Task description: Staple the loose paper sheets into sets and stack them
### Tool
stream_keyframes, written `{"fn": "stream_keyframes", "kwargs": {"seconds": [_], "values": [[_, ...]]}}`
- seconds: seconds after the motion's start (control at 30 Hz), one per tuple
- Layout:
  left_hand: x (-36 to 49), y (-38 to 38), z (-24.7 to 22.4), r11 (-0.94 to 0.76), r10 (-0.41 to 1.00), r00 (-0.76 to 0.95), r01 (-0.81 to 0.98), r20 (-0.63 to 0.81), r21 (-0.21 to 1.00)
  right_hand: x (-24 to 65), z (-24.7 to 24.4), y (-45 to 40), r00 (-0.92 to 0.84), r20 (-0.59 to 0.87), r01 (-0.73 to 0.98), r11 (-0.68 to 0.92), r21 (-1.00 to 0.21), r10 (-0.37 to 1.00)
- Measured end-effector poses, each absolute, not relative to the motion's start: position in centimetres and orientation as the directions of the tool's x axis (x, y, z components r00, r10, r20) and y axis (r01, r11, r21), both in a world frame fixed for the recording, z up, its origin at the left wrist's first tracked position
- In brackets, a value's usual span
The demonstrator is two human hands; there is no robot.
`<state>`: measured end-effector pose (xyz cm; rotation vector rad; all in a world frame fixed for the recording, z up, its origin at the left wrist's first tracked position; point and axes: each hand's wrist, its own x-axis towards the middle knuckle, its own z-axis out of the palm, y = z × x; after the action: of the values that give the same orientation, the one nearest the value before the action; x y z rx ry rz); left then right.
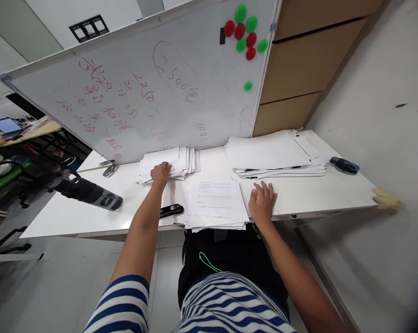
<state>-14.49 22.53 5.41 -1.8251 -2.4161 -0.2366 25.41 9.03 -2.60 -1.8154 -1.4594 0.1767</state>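
Observation:
My left hand (pixel 161 173) rests over the left pile of papers (pixel 183 162), its fingers curled together. What its fingertips hold, if anything, is too small to make out. My right hand (pixel 262 201) lies on the white table (pixel 340 194) with its fingers spread, holding nothing. Between my hands, close to my body, is a stack of printed sheets (pixel 214 201); its lower edge reaches the table's front edge. A black stapler (pixel 172 210) lies left of this stack. Beyond my right hand sits a larger pile of papers (pixel 269 152), its edges uneven.
A whiteboard (pixel 125 92) with red writing and round magnets stands behind the piles, with brown boxes (pixel 299 55) beside it. A dark bottle (pixel 90 192) lies at the left. A dark blue object (pixel 345 165) is near the right wall.

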Motion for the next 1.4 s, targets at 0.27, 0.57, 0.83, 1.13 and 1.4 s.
{"fn": "stream_keyframes", "kwargs": {"seconds": [0.27,0.57,0.83,1.13,1.4], "values": [[-14.5,22.6,4.8,0.326,0.905,-0.336,0.942,0.260,0.080,25.2,-2.9,9.2,0.337,0.395,0.774,-0.013,-0.633,0.855],[-15.0,23.6,5.6,0.364,0.884,-0.399,0.915,0.245,0.176,24.9,-2.7,9.4,0.341,0.425,0.794,-0.015,-0.608,0.839],[-15.9,22.5,5.9,0.237,0.932,-0.302,0.926,0.199,0.295,25.0,-3.0,9.4,0.331,0.435,0.806,-0.011,-0.592,0.837],[-16.3,22.5,6.5,0.133,0.979,-0.145,0.987,0.142,0.085,25.0,-3.2,9.4,0.327,0.442,0.815,-0.012,-0.580,0.835],[-15.8,22.2,6.1,0.116,0.979,-0.114,0.993,0.167,-0.006,25.1,-3.5,9.5,0.322,0.464,0.819,0.003,-0.573,0.825]]}}
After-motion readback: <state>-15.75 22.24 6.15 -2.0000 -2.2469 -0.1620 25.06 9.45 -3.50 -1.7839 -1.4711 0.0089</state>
